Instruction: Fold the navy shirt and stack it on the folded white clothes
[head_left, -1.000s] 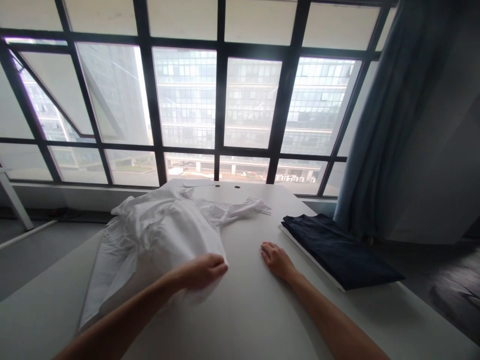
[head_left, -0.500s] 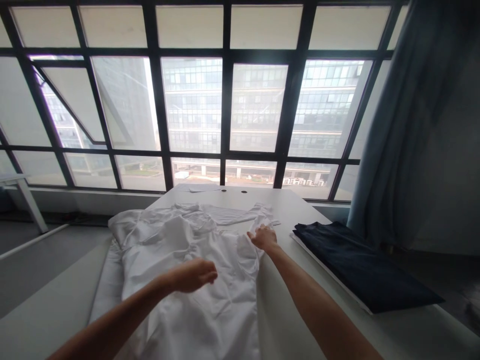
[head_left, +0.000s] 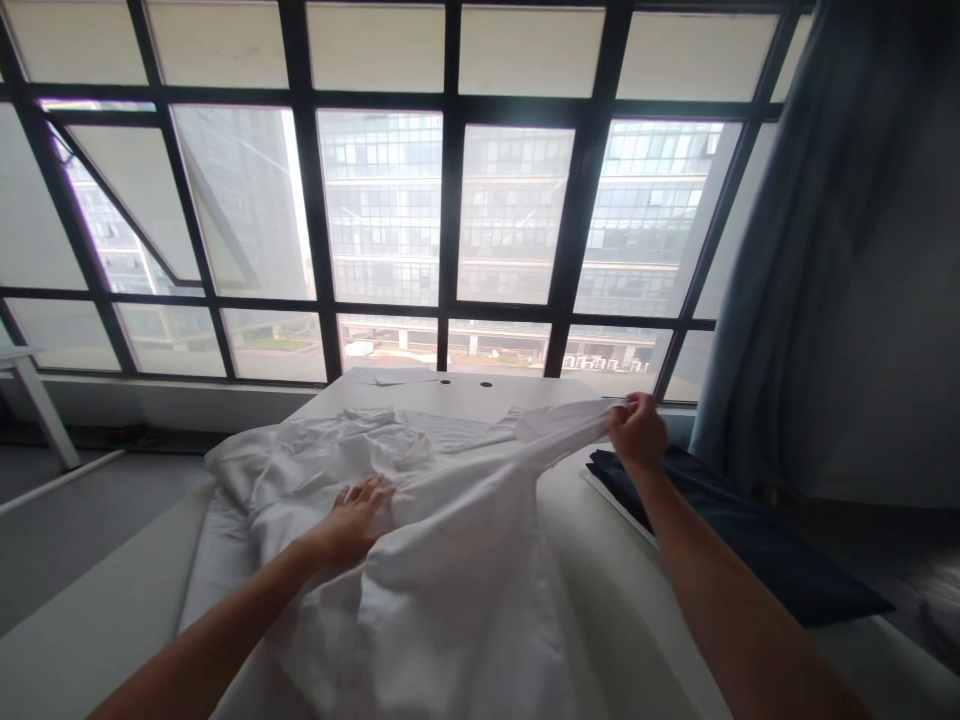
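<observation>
A rumpled white shirt (head_left: 457, 560) lies spread along the table. My right hand (head_left: 639, 432) is closed on the end of what looks like its sleeve, pulling that part up and out to the right. The cloth stretches taut in folds from there back to the body of the shirt. On the left part of the shirt, my left hand (head_left: 358, 518) lies flat with its fingers spread, touching the cloth.
Folded dark navy cloth (head_left: 757, 540) lies on the right of the white table (head_left: 555, 390), with something thin and white under it. Behind the table stands a large window; a grey-blue curtain (head_left: 780, 280) hangs at right. Another table leg (head_left: 46, 410) shows at far left.
My right hand has moved right and up, drawing the shirt's sleeve out with it. My left hand has shifted left and come down flat on the cloth.
</observation>
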